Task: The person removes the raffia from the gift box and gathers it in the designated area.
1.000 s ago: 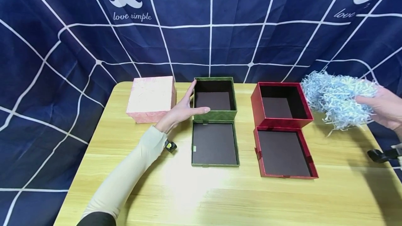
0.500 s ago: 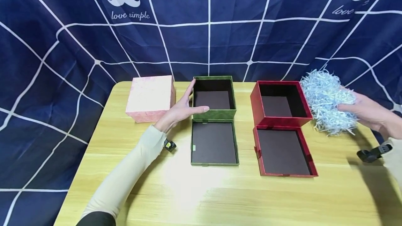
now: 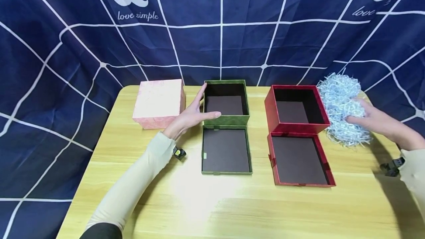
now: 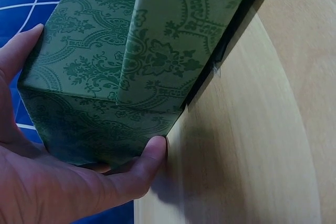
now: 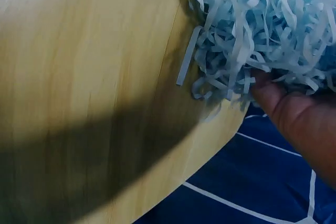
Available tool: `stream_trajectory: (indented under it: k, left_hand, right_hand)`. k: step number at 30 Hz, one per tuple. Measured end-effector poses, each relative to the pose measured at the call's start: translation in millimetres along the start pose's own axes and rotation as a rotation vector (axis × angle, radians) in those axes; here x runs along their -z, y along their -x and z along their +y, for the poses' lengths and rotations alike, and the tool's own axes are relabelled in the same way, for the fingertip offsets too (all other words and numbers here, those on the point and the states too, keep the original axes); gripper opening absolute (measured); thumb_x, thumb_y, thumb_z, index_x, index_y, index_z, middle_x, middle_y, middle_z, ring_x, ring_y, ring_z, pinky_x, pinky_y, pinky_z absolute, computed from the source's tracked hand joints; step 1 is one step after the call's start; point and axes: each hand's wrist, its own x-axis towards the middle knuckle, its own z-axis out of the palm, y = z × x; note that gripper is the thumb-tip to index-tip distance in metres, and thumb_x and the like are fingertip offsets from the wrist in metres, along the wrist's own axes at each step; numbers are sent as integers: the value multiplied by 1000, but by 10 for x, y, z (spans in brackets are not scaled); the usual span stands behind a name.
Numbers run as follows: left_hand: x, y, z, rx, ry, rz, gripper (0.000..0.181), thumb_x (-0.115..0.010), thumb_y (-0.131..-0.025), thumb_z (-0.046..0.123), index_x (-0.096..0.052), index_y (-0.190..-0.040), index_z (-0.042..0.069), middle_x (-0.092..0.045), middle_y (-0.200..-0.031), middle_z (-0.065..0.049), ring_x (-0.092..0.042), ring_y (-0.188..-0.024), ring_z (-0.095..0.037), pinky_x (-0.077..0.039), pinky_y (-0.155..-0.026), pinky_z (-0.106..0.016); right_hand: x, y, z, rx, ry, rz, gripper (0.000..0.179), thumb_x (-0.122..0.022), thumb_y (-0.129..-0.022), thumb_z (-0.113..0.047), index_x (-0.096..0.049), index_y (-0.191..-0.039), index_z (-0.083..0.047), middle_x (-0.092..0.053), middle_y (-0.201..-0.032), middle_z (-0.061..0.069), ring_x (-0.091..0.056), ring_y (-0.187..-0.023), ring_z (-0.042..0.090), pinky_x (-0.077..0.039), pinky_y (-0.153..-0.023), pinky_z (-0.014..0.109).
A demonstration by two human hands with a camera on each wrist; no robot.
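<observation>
My left hand (image 3: pixel 190 118) rests spread against the left side of an open green box (image 3: pixel 226 120); its index finger lies near the back-left corner, its thumb along the front rim. In the left wrist view, the hand (image 4: pixel 68 182) touches the patterned green box (image 4: pixel 73 45). At the right, my right hand (image 3: pixel 378 121) holds a clump of pale blue shredded paper (image 3: pixel 342 99) beside an open red box (image 3: pixel 295 128). The thumb shows on the clump; the other fingers are mostly hidden. In the right wrist view, the shredded paper (image 5: pixel 262 30) is low over the table.
A closed pink box (image 3: pixel 158 100) stands at the left. A green lid (image 3: pixel 227 150) and a red lid (image 3: pixel 302 159) lie upturned before their boxes. The wooden table (image 3: pixel 216 209) ends at the dark blue grid curtain (image 3: pixel 196 43).
My right hand has moved left and down with the shredded paper, bringing it to the table next to the red box. The left hand stays at the green box.
</observation>
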Motion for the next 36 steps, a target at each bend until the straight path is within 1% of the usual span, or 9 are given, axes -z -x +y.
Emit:
stream_trajectory:
  k: [4,7,10,13,16,19,24,29,36]
  left_hand:
    - [3,-3,7,1,3,-1,122,-91,-93,32,-1,-172,56,3,-181,14,-1,-166,-22,-12,-129,-62]
    - [6,-8,5,4,8,-3,122,-91,-92,32,-1,-171,56,3,-180,16,-1,-166,-22,-12,-128,-62]
    - [6,-12,5,5,10,-4,122,-91,-92,33,-2,-171,57,3,-180,16,-1,-166,-22,-12,-128,-63]
    - [16,4,4,4,12,-1,121,-91,-92,34,-2,-171,56,2,-180,15,-2,-166,-22,-13,-128,-64]
    - [25,26,-1,-1,15,4,120,-90,-93,34,-3,-172,55,2,-180,14,-3,-166,-23,-13,-128,-65]
    - [16,42,-2,-1,20,6,118,-90,-94,35,-3,-172,54,0,-181,13,-3,-166,-23,-13,-128,-64]
    - [-8,64,16,0,18,17,117,-89,-93,37,-5,-172,55,-3,-181,11,-6,-166,-23,-15,-127,-64]
    - [-8,87,56,-21,-20,51,115,-89,-94,34,-7,-175,48,-10,-181,-1,-16,-164,-30,-22,-126,-64]
    - [12,148,145,-8,19,118,111,-87,-95,28,-12,-176,40,-23,-176,-15,-37,-155,-43,-40,-119,-61]
  right_hand:
    - [20,9,29,11,84,25,84,-55,-114,-20,1,-165,17,6,-165,50,11,-156,56,-1,-126,36]
    - [37,12,61,26,150,50,82,-56,-112,-22,-8,-161,22,-4,-158,55,1,-150,67,0,-125,63]
    - [15,1,111,124,163,108,70,-59,-110,-14,-23,-158,23,-27,-156,46,-16,-155,52,-7,-128,39]
    - [-56,-43,144,303,142,197,46,-65,-100,6,-54,-144,8,-58,-141,4,-42,-141,11,-21,-110,9]
    - [-107,-52,147,371,103,237,50,-67,-93,15,-57,-142,5,-59,-135,-12,-43,-126,-10,-27,-100,6]
    - [-119,-12,132,326,90,258,70,-69,-95,9,-39,-159,11,-50,-147,-9,-37,-133,-10,-23,-103,5]
    - [-134,53,46,317,114,306,86,-73,-91,3,-31,-165,9,-48,-152,9,-37,-143,13,-20,-111,11]
    - [-152,145,-94,162,164,287,100,-73,-99,-19,-8,-166,16,-14,-161,54,-6,-153,65,3,-128,63]
    - [-186,189,-170,127,154,325,99,-74,-100,-23,-11,-165,18,-14,-162,52,1,-154,66,5,-123,73]
